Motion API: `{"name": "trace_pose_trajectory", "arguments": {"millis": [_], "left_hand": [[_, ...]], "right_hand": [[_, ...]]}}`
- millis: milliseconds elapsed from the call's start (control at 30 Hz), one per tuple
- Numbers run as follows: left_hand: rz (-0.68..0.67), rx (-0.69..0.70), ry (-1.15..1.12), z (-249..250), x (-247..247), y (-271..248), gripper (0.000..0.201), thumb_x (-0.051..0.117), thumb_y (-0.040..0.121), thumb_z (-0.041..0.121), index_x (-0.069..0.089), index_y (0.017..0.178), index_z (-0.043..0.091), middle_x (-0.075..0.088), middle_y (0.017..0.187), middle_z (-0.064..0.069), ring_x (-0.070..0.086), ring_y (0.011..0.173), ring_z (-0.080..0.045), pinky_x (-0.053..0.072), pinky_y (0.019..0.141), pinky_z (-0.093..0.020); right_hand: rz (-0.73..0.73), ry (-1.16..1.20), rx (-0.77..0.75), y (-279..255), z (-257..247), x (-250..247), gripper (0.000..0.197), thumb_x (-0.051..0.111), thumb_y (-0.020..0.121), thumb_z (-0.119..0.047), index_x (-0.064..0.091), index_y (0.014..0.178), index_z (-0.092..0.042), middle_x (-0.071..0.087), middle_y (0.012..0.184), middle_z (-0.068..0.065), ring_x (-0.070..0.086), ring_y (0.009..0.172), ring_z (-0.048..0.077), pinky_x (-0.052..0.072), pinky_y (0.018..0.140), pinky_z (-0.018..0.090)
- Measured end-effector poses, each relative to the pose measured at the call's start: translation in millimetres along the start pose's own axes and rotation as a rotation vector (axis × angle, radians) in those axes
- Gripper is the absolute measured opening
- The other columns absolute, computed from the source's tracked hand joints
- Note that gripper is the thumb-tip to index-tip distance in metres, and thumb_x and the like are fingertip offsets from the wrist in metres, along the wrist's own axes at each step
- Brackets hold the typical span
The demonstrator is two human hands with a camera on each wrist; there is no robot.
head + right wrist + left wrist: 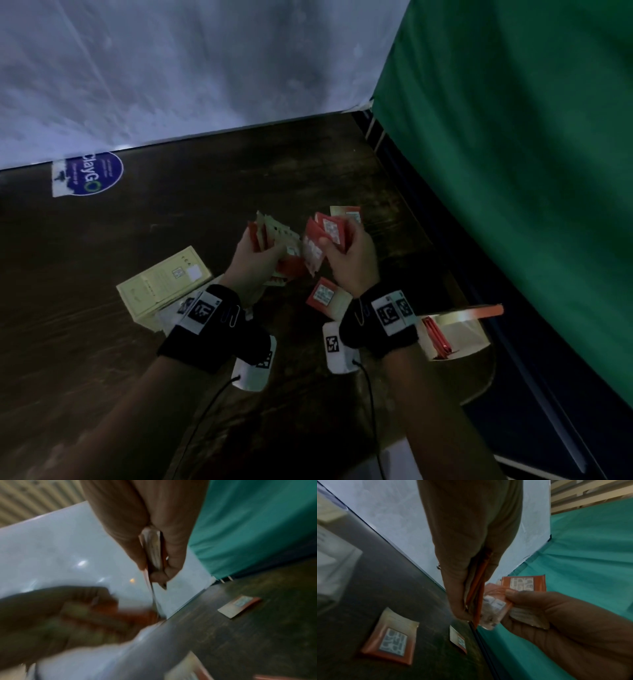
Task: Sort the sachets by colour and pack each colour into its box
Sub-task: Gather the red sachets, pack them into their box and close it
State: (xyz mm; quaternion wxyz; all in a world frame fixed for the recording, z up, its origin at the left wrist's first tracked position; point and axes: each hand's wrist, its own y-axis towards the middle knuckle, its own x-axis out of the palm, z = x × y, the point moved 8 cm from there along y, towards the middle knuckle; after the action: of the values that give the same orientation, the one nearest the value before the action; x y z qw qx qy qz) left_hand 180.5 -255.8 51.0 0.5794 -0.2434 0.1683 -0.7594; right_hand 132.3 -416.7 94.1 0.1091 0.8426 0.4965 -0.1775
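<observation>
While I sort: both my hands are up over the worktop [102, 274], each full of sachets.
Right hand: my right hand [349, 263] pinches a fan of red sachets [322, 236], thumb on top, fingers curled behind.
Left hand: my left hand [253, 267] clamps a mixed stack [274, 236], cream and red together, edge-on between thumb and fingers.
Between the hands: the two bundles nearly touch; I judge I am passing reds across to the right.
Handling: the sachets look light, thin and glossy, so they bend and slide on each other; a loose pinch would let the fan spill. I would hold them near the middle of a flat face, or square the stack and grip its edges.
Loose sachets: one red sachet [325, 296] lies just below my right hand, another [347, 213] lies beyond it.
Cream box [164, 284]: closed, beside my left wrist.
Red box [455, 329]: open, by my right wrist, a few red sachets standing inside.
Progress: sorting is midway, by my reckoning; the cream ones are not yet boxed.
</observation>
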Motion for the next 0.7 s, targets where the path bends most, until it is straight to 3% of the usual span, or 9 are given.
{"name": "trace_pose_trajectory", "arguments": {"millis": [67,167,233,300,333,400,500,600,700], "left_hand": [[-0.069,-0.044,-0.031,-3,10,-2,0.043,0.058,0.087,0.006,0.048,0.124,0.025,0.063,0.114,-0.012,0.065,0.098,-0.031,0.055,0.076,-0.046],[-0.203,-0.119,-0.232,-7,25,-4,0.042,0.050,0.086,0.010,0.048,0.126,0.026,0.062,0.108,-0.013,0.063,0.093,-0.028,0.053,0.070,-0.044],[-0.223,-0.146,-0.286,-8,28,-5,0.026,0.047,0.088,0.020,0.054,0.112,0.022,0.060,0.088,-0.006,0.063,0.073,-0.021,0.050,0.066,-0.037],[-0.262,-0.224,-0.262,-12,30,-6,0.016,0.050,0.087,0.034,0.057,0.092,0.020,0.059,0.074,-0.004,0.060,0.065,-0.020,0.047,0.067,-0.035],[-0.283,-0.272,-0.243,-16,30,-6,0.021,0.051,0.086,0.039,0.058,0.088,0.019,0.060,0.073,-0.005,0.060,0.068,-0.021,0.047,0.069,-0.037],[-0.301,-0.355,-0.227,-23,27,-5,0.029,0.052,0.085,0.043,0.060,0.096,0.018,0.066,0.080,-0.008,0.062,0.077,-0.025,0.050,0.076,-0.043],[-0.373,-0.422,-0.180,-28,25,-10,0.030,0.055,0.084,0.036,0.059,0.104,0.014,0.067,0.091,-0.013,0.066,0.082,-0.028,0.053,0.077,-0.047],[-0.460,-0.444,-0.078,-31,28,-19,0.029,0.058,0.079,0.023,0.057,0.105,0.010,0.068,0.087,-0.017,0.069,0.072,-0.028,0.058,0.061,-0.043],[-0.471,-0.387,-0.107,-28,32,-19,0.036,0.058,0.077,0.016,0.055,0.113,0.019,0.067,0.091,-0.014,0.067,0.072,-0.026,0.059,0.060,-0.042]], "right_hand": [[-0.007,-0.021,-0.140,-15,-11,5,0.026,0.064,0.085,-0.008,0.057,0.110,-0.014,0.060,0.110,0.002,0.059,0.100,0.010,0.049,0.084,0.017],[-0.074,-0.037,-0.297,-32,-17,14,0.020,0.061,0.087,-0.008,0.058,0.106,-0.009,0.056,0.110,0.003,0.056,0.100,0.006,0.047,0.084,0.012],[-0.109,0.014,-0.372,-40,-18,17,0.017,0.061,0.086,-0.007,0.058,0.102,-0.005,0.055,0.108,0.003,0.055,0.098,0.005,0.046,0.084,0.011],[-0.151,0.046,-0.408,-46,-16,17,0.018,0.065,0.081,-0.002,0.058,0.098,-0.004,0.055,0.108,0.002,0.057,0.100,0.009,0.049,0.084,0.016],[-0.176,0.049,-0.422,-48,-15,18,0.021,0.068,0.079,0.000,0.059,0.096,-0.005,0.056,0.109,0.002,0.058,0.101,0.010,0.050,0.085,0.019],[-0.214,0.061,-0.467,-51,-16,17,0.022,0.074,0.074,-0.001,0.062,0.092,-0.004,0.060,0.107,0.006,0.060,0.101,0.011,0.052,0.087,0.025],[-0.233,0.085,-0.531,-54,-19,10,0.020,0.077,0.071,-0.011,0.068,0.087,-0.003,0.066,0.101,0.009,0.061,0.103,0.016,0.051,0.091,0.031],[-0.217,-0.017,-0.521,-52,-15,5,0.023,0.085,0.062,-0.013,0.073,0.082,-0.011,0.069,0.096,-0.004,0.058,0.104,0.017,0.051,0.089,0.032],[-0.231,-0.027,-0.439,-46,-9,1,0.027,0.086,0.062,-0.016,0.075,0.087,-0.017,0.068,0.098,-0.014,0.054,0.104,0.015,0.050,0.087,0.034]]}}
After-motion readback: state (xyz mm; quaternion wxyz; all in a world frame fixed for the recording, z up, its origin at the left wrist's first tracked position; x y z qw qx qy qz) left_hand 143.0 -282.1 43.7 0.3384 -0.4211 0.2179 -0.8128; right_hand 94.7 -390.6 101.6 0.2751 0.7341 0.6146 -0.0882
